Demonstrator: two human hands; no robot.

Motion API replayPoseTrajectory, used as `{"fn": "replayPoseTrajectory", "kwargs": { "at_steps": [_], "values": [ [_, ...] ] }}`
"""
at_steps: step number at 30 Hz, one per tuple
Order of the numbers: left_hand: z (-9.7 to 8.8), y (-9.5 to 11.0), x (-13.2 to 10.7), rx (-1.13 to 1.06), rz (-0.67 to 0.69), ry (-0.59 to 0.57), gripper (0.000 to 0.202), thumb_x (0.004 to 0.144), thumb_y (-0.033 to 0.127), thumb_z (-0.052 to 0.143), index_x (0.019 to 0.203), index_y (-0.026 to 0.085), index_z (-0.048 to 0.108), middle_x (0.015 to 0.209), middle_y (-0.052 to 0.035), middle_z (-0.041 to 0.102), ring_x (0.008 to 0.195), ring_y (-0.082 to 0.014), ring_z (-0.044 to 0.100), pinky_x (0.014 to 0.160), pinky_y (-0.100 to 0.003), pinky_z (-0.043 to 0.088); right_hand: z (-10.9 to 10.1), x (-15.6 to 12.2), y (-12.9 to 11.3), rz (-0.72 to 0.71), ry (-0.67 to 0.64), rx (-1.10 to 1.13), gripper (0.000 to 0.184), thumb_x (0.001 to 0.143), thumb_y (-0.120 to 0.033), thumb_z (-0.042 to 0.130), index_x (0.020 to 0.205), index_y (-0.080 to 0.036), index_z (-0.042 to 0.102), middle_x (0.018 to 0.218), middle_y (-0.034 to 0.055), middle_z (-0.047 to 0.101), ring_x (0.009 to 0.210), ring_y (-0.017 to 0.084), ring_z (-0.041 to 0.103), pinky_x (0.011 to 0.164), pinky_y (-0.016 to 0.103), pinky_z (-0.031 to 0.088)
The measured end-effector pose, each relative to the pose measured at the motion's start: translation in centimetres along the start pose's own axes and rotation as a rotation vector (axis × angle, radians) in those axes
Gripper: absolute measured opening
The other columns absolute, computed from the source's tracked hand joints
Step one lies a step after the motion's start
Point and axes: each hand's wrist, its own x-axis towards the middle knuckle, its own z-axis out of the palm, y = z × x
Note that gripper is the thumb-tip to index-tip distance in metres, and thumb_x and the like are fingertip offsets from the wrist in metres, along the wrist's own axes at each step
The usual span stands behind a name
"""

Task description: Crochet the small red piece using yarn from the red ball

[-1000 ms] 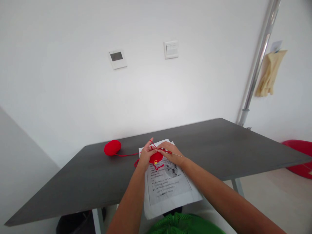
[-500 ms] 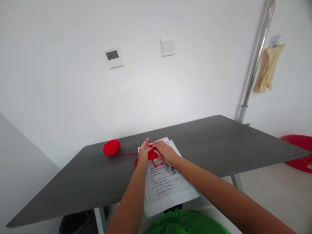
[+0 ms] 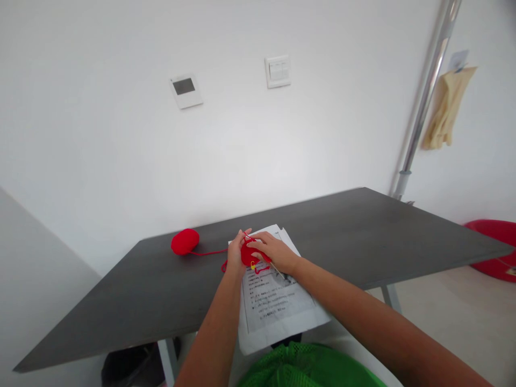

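Two grips noted: my left hand (image 3: 235,252) holds the red piece (image 3: 246,257) at its nine-o'clock edge; my right hand (image 3: 279,252) clasps the slim tool (image 3: 278,270), shaft running toward five o'clock.

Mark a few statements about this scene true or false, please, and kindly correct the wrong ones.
1. The left hand holds the red yarn piece. True.
2. The right hand holds nothing. False: it holds a slender rod.
3. The yarn ball lies left of both hands. True.
4. The printed sheets lie wholly on the table. False: they overhang its near edge.
5. A yellow clip is at the red yarn piece's near edge. True.
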Motion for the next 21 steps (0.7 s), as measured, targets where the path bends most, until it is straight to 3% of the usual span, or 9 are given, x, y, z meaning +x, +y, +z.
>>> {"fn": "replayPoseTrajectory", "kwargs": {
  "at_steps": [6,15,21],
  "values": [
    [-0.01,0.16,-0.13,0.021,-0.048,0.0,0.043,0.074,0.045,0.057,0.097,0.009,0.062,0.062,-0.005,0.063,0.054,-0.0153,0.059,0.054,-0.026,0.045,0.01,-0.22,0.32,0.019,0.022,0.047,0.028,0.09,-0.028,0.045,0.115,-0.023,0.055,0.118,0.008,0.054,0.108,0.02,0.048,0.089,0.036,0.044],
    [-0.35,-0.14,0.11,0.091,-0.061,-0.05,0.051,0.073,0.053,0.056,0.1,0.01,0.063,0.069,-0.0083,0.067,0.06,-0.0178,0.061,0.058,-0.028,0.046,-0.71,-0.2,0.18,0.058,0.088,0.149,0.025,0.09,-0.027,0.043,0.11,-0.022,0.057,0.109,0.0081,0.059,0.104,0.019,0.051,0.091,0.035,0.042],
    [-0.29,-0.03,0.2,0.097,-0.059,-0.058,0.053,0.073,0.054,0.055,0.104,0.011,0.061,0.07,-0.008,0.067,0.057,-0.0176,0.061,0.056,-0.029,0.047,-0.65,-0.21,0.26,0.166,0.172,0.193,0.022,0.089,-0.029,0.047,0.106,-0.019,0.056,0.1,0.0077,0.062,0.095,0.019,0.055,0.085,0.034,0.045]
  ]
}}
